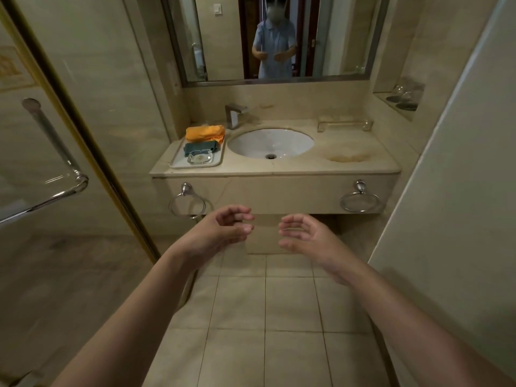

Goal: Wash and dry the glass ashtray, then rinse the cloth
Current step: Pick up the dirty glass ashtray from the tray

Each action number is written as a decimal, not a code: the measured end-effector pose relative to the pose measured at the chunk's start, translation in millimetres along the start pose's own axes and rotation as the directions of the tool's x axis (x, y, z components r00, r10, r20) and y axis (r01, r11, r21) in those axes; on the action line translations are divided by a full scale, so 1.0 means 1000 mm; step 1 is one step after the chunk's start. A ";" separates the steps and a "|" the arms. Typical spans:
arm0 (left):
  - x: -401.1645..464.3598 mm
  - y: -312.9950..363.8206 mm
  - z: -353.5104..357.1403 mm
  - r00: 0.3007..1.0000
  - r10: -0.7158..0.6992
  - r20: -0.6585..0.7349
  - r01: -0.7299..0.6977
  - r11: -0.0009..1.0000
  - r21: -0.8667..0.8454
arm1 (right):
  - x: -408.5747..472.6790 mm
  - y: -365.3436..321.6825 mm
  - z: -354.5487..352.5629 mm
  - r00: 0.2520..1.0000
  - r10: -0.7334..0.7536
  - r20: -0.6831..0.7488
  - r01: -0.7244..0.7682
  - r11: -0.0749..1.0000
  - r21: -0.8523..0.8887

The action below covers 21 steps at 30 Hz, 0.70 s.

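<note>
A clear glass ashtray [200, 158] sits at the front of a white tray [176, 164] on the counter, left of the white sink basin [270, 143]. Behind it on the tray lie a folded teal cloth [200, 148] and a folded orange cloth [205, 133]. A square metal tap [234, 114] stands at the basin's back left. My left hand [227, 226] and my right hand [303, 234] hover in front of the vanity, below counter height, fingers loosely curled and holding nothing.
A glass shower door with a chrome handle [53, 163] stands at the left, a wall at the right. Two towel rings [187, 203] [360, 201] hang on the vanity front. A clear acrylic tray [344, 125] sits behind the basin. The mirror [273, 37] reflects a person.
</note>
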<state>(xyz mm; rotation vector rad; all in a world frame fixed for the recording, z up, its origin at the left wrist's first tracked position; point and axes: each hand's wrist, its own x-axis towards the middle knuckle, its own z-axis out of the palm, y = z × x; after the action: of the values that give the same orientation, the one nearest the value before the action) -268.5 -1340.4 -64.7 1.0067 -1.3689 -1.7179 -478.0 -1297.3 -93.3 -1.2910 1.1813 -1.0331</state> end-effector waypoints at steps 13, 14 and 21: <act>0.186 0.023 -0.082 0.999 -0.039 0.039 0.039 0.999 -0.013 | 0.186 -0.005 -0.028 0.994 0.049 -0.093 -0.051 0.999 -0.016; 0.200 0.023 -0.084 0.998 -0.045 0.043 0.045 0.999 -0.005 | 0.198 -0.005 -0.033 0.995 0.052 -0.090 -0.054 0.998 -0.015; 0.308 0.033 -0.102 0.999 -0.034 0.016 0.033 0.999 0.030 | 0.301 0.003 -0.075 0.997 0.043 -0.066 -0.042 0.999 0.024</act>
<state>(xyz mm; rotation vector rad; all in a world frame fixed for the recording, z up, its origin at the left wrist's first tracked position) -312.4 -1662.5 -89.8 1.0393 -1.3994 -1.7387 -511.1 -1605.7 -106.8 -1.2164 1.2390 -1.0628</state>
